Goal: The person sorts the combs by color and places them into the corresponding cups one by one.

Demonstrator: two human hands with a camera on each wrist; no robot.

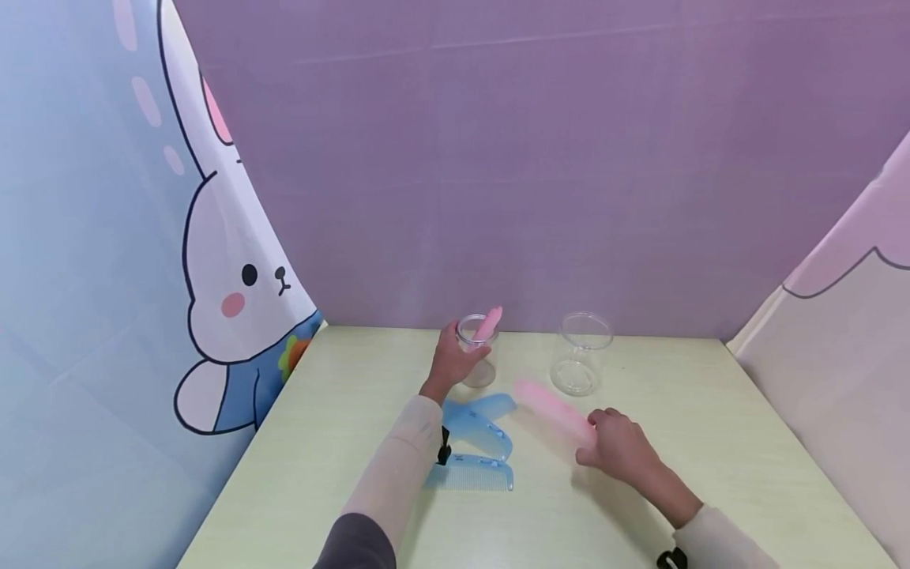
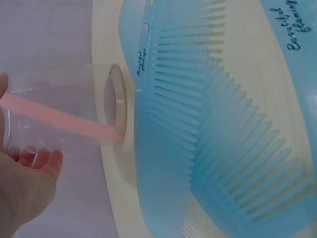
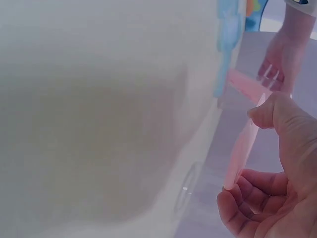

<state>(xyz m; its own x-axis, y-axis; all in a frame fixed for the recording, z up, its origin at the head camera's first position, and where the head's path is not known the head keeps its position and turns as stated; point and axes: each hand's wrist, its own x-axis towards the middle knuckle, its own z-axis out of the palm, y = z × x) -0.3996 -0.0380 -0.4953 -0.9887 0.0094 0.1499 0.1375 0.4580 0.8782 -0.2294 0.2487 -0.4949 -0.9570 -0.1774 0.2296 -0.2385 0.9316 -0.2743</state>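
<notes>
At the back of the table, my left hand [image 1: 450,362] grips a clear jar [image 1: 480,376] round its upper side. A pink comb [image 2: 59,118] leans inside that jar, its end sticking out above the rim. My right hand [image 1: 626,450] pinches a second pink comb [image 1: 554,412] by one end, thumb against fingers, held over the table and slightly blurred. Its far end points toward the jars. Several blue combs [image 2: 168,124] lie overlapping beneath my left forearm, which partly hides them; one blue comb [image 1: 475,472] lies nearer, teeth toward me.
Another clear jar [image 1: 576,381], wider, stands upright to the right of the held one. A purple cloth [image 1: 533,174] rises along the table's back edge. Printed cloths hang at the left [image 1: 92,316] and right [image 1: 839,379] sides of the table [image 1: 675,395].
</notes>
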